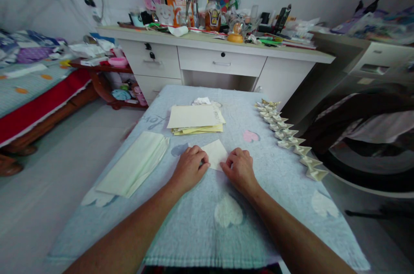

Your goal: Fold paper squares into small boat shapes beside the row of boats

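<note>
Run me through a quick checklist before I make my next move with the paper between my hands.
1. Left hand at the small paper's left edge: ok.
2. Right hand at its right edge: ok.
3. Paper's creases and edges lined up: cannot tell, too little detail.
4. Yellowish paper stack clear of both hands: ok, it lies beyond them.
5. Folded paper row clear of the right hand: ok, farther right.
6. No crumpled paper on the cloth: not ok, some lies behind the stack.
</note>
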